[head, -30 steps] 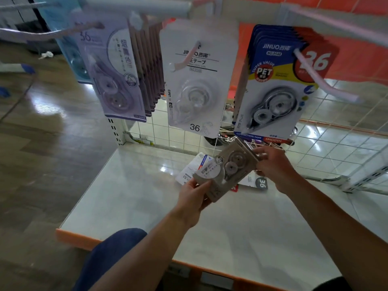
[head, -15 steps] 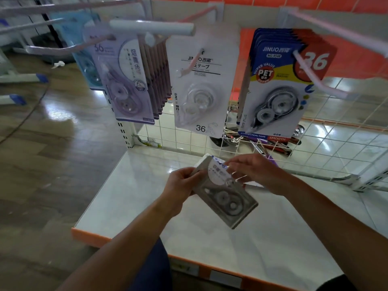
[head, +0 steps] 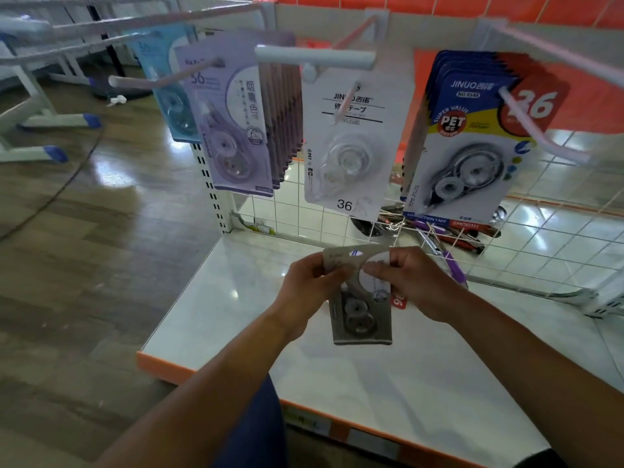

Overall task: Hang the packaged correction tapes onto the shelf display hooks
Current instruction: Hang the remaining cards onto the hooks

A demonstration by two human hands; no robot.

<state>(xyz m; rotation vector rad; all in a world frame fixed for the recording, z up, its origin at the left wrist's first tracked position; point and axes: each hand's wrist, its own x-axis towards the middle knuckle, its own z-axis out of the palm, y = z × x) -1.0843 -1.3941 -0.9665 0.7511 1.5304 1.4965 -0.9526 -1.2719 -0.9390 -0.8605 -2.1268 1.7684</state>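
A grey packaged correction tape (head: 361, 315) stands upright above the white shelf (head: 236, 315), held by both hands at its top. My left hand (head: 304, 285) pinches its upper left edge and my right hand (head: 415, 282) pinches its upper right. Another pack with a red corner (head: 398, 300) lies on the shelf behind it, mostly hidden. On the hooks above hang purple packs (head: 233, 130), a white pack (head: 347, 143) and blue-and-red packs (head: 472, 140).
White display hooks (head: 314, 57) jut toward me at head height. A white wire grid panel (head: 506, 238) backs the shelf, with pens (head: 452, 231) heaped behind it. The shelf has an orange front edge (head: 148, 361). Wooden floor lies to the left.
The grey pack has been turned from tilted to upright, and both hands have closed in on its top edge. The view has shifted slightly lower and nearer.
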